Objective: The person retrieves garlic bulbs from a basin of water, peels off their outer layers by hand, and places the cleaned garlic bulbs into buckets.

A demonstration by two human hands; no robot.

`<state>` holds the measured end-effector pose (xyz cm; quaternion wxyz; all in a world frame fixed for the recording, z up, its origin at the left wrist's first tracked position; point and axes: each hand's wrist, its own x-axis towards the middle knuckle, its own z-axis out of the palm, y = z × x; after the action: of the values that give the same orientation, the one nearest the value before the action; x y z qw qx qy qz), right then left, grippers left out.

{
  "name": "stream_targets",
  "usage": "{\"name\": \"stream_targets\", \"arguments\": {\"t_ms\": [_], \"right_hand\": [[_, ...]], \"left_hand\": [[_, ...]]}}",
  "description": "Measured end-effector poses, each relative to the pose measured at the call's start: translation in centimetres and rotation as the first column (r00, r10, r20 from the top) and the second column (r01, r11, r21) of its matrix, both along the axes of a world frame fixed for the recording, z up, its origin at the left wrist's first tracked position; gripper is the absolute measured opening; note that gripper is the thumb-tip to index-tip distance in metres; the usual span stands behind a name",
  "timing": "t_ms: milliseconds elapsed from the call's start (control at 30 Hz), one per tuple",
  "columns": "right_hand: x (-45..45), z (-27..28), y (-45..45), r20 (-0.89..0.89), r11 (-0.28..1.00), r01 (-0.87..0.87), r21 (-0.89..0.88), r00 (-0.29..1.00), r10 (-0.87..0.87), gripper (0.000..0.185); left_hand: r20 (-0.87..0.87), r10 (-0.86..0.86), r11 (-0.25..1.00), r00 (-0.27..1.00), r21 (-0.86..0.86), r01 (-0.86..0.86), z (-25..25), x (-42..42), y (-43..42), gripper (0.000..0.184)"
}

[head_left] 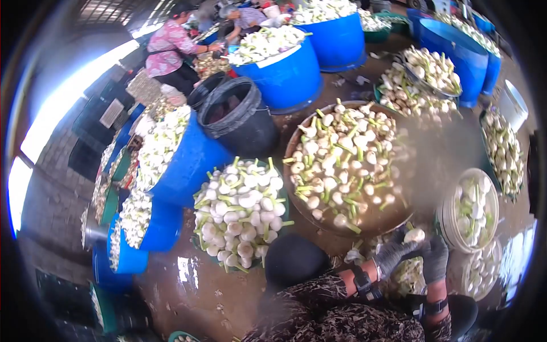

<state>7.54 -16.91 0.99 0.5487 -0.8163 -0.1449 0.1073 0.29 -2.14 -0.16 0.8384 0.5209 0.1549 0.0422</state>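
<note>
My left hand (393,255), in a grey glove, reaches in from the lower right with its fingers closed round a white garlic bulb (414,235). Close beside it, my right hand (435,257), also gloved in grey, has its fingers bent toward the same bulb; a blurred patch above hides part of them, and whether they grip it is unclear. Below both hands lies a pile of peelings and bulbs (408,275). A wide round basin (292,196) of murky water with floating bulbs stands just beyond the hands.
Heaped garlic (242,211) stands left of the basin. A clear tub (494,214) is at the right. Blue tubs (285,80) and a black bucket (245,122) stand farther off. A person in a pink top (171,48) works at the upper left, with another person (248,18) beyond.
</note>
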Motion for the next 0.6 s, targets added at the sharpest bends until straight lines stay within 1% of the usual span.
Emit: {"name": "stream_targets", "arguments": {"t_ms": [33,67,100,133,167,200,233,267,300,333,367,400,433,467,500,533,567,600], "right_hand": [[0.3,-0.8,-0.3,0.028,1.000,-0.019,-0.023,0.999,0.020,0.008],[0.4,-0.8,-0.3,-0.065,0.999,-0.024,0.034,0.998,0.026,0.008],[0.4,-0.8,-0.3,-0.014,0.999,-0.025,-0.032,1.000,0.024,0.007],[0.3,-0.8,-0.2,0.036,0.995,-0.018,-0.099,0.999,0.021,0.007],[0.2,-1.6,-0.1,0.039,0.995,-0.034,-0.089,0.999,0.038,0.007],[0.2,-2.7,-0.1,0.079,0.998,0.002,-0.065,0.997,0.004,0.006],[0.3,-3.3,0.2,0.118,0.998,0.037,-0.041,0.992,-0.032,0.006],[0.2,-2.8,0.5,0.120,0.999,0.022,-0.037,0.993,-0.018,0.006],[0.2,-1.9,0.4,0.013,1.000,0.004,0.015,1.000,-0.004,0.005],[0.2,-1.2,0.2,-0.094,0.998,-0.006,0.064,0.995,0.012,0.006],[0.6,-1.1,-0.1,-0.234,0.987,-0.017,0.162,0.971,0.056,0.005],[1.1,-1.5,-0.5,-0.233,0.987,-0.018,0.158,0.971,0.055,0.005],[1.9,-2.3,-1.1,-0.233,0.991,0.020,0.130,0.972,0.011,0.004],[3.0,-3.6,-2.1,-0.234,0.992,0.070,0.103,0.971,-0.045,0.004],[5.2,-8.1,-4.4,0.031,0.999,0.047,0.021,0.998,-0.048,0.012],[5.7,-6.8,-4.0,0.151,0.978,0.117,-0.174,0.984,-0.091,0.012],[5.7,-5.1,-4.9,0.028,0.927,0.150,-0.343,0.988,-0.150,0.014],[6.1,-7.2,-6.2,0.163,0.956,0.205,-0.211,0.971,-0.173,0.024]], "left_hand": [[-0.014,0.019,0.999,1.000,0.030,-0.018,0.4,-0.1,0.1,0.045],[-0.035,0.029,0.998,0.999,0.059,-0.027,0.8,-0.1,0.2,0.045],[-0.061,-0.020,0.997,0.998,-0.072,0.015,1.0,-0.2,0.4,0.046],[-0.093,-0.036,0.998,0.995,0.056,0.041,1.1,-0.2,0.5,0.044],[-0.088,-0.010,0.992,0.996,0.123,0.021,1.1,-0.2,0.4,0.043],[-0.084,0.015,0.982,0.996,0.188,0.001,1.1,-0.3,0.2,0.043],[-0.096,0.037,0.976,0.995,0.215,-0.016,0.2,-0.3,-0.1,0.044],[-0.087,0.031,0.979,0.996,0.202,-0.012,-0.7,-0.3,-0.2,0.045],[-0.060,0.015,0.983,0.998,0.183,-0.004,-2.0,0.0,-0.4,0.047],[-0.032,-0.003,0.987,0.999,0.162,0.009,-1.5,0.0,-0.1,0.050],[-0.029,0.004,0.987,1.000,0.160,0.001,-1.0,-0.2,-0.2,0.050],[0.023,-0.004,0.987,1.000,-0.159,0.008,-0.4,-0.5,-0.7,0.052],[0.075,-0.003,0.886,0.997,-0.462,0.037,0.8,-0.9,-0.7,0.054],[0.073,-0.021,0.883,0.997,-0.466,0.052,1.0,-0.9,-0.4,0.054],[0.116,-0.067,0.862,0.991,-0.493,0.116,0.8,-0.9,-0.2,0.055],[0.157,-0.116,0.832,0.981,-0.524,0.182,0.9,-1.1,0.0,0.056],[0.152,-0.134,0.790,0.979,-0.580,0.199,0.6,-1.4,0.5,0.054],[0.122,-0.095,0.790,0.988,-0.594,0.149,0.3,-1.6,1.0,0.053]]}}
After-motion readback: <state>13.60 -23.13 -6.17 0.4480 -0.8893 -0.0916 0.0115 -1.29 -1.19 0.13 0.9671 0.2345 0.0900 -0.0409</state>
